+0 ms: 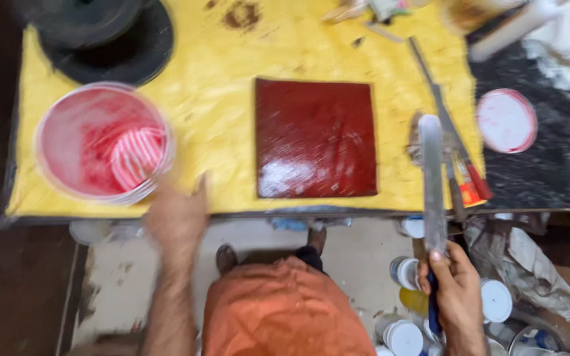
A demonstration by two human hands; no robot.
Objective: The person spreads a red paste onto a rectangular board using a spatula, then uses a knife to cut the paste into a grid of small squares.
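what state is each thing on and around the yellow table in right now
red square tile: flat on the yellow sheet, glossy wet coat
clear tub: open, red-stained, striped cloth inside
palette knife: held in right hand, blade pointing away
left hand: empty, blurred, beside the tub
round lid: off, lying flat, pink-stained

Tile [315, 138] mid-table [225, 99] — tub [103, 142] left, lid [506, 120] right, blade [431, 178] between.

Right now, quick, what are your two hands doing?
Left hand: open, holding nothing, beside the pink tub.
Right hand: closed on the flat-bladed knife.
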